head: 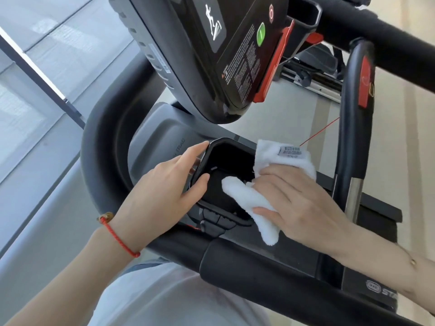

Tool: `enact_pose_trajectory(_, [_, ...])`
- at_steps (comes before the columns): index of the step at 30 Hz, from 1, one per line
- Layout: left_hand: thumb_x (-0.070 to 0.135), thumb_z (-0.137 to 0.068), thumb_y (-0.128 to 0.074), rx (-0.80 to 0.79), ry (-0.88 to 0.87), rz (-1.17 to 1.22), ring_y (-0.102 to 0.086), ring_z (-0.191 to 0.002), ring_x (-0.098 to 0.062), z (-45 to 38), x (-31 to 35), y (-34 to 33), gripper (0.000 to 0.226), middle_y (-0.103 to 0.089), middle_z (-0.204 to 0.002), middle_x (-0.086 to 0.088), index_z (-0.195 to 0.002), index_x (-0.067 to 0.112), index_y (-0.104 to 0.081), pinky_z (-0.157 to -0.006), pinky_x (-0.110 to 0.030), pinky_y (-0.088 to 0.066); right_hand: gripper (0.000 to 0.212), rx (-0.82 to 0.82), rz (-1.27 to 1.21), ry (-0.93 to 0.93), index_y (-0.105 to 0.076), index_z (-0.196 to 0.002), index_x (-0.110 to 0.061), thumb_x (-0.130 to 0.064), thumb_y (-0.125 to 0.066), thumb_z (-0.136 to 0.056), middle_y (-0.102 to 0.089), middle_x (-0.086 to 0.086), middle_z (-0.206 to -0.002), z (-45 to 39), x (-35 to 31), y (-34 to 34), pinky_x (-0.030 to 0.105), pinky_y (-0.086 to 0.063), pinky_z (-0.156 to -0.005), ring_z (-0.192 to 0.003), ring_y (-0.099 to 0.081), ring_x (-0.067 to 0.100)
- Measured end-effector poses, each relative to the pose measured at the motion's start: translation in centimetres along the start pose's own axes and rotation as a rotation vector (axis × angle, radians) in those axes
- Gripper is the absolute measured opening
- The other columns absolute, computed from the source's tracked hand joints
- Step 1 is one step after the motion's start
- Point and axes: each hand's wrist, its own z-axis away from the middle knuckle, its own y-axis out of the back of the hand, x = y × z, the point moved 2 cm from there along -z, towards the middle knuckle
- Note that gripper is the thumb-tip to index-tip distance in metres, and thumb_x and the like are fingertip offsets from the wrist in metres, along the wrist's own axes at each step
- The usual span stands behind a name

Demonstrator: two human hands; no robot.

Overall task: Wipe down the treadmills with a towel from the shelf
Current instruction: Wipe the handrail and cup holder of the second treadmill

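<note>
I stand at a black and grey treadmill (150,142) and look down at its console. A black cup-holder tray (226,158) sits in the middle. My left hand (164,187) grips the tray's left rim, thumb on the inner edge and fingers over the outside. My right hand (299,203) holds a white towel (249,196) pressed against the tray's right side; one fold reaches into the tray and a label shows on the towel's upper part.
The tilted display panel (230,55) with a green button and warning text hangs above the tray. A curved black handlebar (350,128) with a red patch stands at right. A padded front bar (259,274) crosses below. Window glass (35,90) lies at left.
</note>
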Motion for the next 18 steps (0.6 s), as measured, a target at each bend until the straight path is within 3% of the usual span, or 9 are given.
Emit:
enact_pose_trajectory(4, [0.046, -0.094, -0.044, 0.023, -0.021, -0.02, -0.065, -0.101, -0.015, 0.0, -0.1, -0.2, 0.057, -0.066, -0.115, 0.011, -0.149, 0.037, -0.03, -0.09, -0.043, -0.054, 0.028, 0.295, 0.134, -0.134, -0.068, -0.1, 0.008, -0.019, -0.058, -0.099, -0.069, 0.018, -0.099, -0.5, 1.1, 0.8, 0.043, -0.047, -0.099, -0.099, -0.063, 0.035])
enact_pose_trajectory(7, [0.046, -0.094, -0.044, 0.03, -0.03, -0.016, -0.064, -0.1, -0.015, 0.0, -0.2, -0.3, 0.056, -0.067, -0.112, 0.011, -0.148, 0.038, -0.031, -0.088, -0.044, -0.054, 0.032, 0.094, -0.063, -0.314, -0.06, -0.12, -0.005, -0.028, -0.048, -0.102, -0.063, 0.008, -0.117, -2.3, 1.3, 0.3, 0.03, -0.037, -0.103, -0.108, -0.056, 0.026])
enact_pose_trajectory(8, [0.046, -0.094, -0.043, 0.026, -0.032, -0.011, -0.064, -0.1, -0.016, 0.0, -0.3, -0.3, 0.056, -0.067, -0.111, 0.01, -0.148, 0.038, -0.031, -0.088, -0.044, -0.054, 0.034, -0.024, -0.223, -0.425, -0.054, -0.127, -0.015, -0.034, -0.044, -0.101, -0.058, 0.0, -0.123, -2.8, 1.4, -0.1, 0.024, -0.035, -0.097, -0.107, -0.053, 0.018])
enact_pose_trajectory(10, [0.047, -0.094, -0.042, 0.02, -0.036, -0.008, -0.064, -0.098, -0.017, -0.1, -0.4, -0.4, 0.058, -0.068, -0.109, 0.006, -0.149, 0.037, -0.03, -0.087, -0.044, -0.055, 0.034, -0.199, -0.457, -0.573, -0.043, -0.13, -0.03, -0.044, -0.041, -0.099, -0.053, -0.01, -0.124, -3.2, 1.8, -0.9, 0.029, -0.038, -0.083, -0.099, -0.051, 0.013])
enact_pose_trajectory(14, [0.043, -0.094, -0.045, 0.025, -0.057, -0.003, -0.066, -0.095, -0.016, -0.3, -0.5, -0.4, 0.056, -0.069, -0.107, 0.004, -0.149, 0.034, -0.033, -0.088, -0.043, -0.055, 0.03, -0.273, -0.389, -0.519, -0.044, -0.121, -0.026, -0.044, -0.046, -0.097, -0.057, -0.006, -0.111, -5.2, 2.4, -1.3, 0.033, -0.034, -0.066, -0.085, -0.052, 0.021])
enact_pose_trajectory(18, [0.043, -0.094, -0.048, 0.046, -0.075, -0.001, -0.066, -0.085, -0.017, -0.3, -0.6, -0.4, 0.055, -0.07, -0.097, 0.004, -0.146, 0.033, -0.037, -0.082, -0.044, -0.055, 0.036, -0.258, -0.377, -0.45, -0.045, -0.126, -0.024, -0.043, -0.051, -0.096, -0.059, -0.005, -0.113, -7.2, 1.7, -2.0, 0.033, -0.033, -0.068, -0.087, -0.053, 0.022])
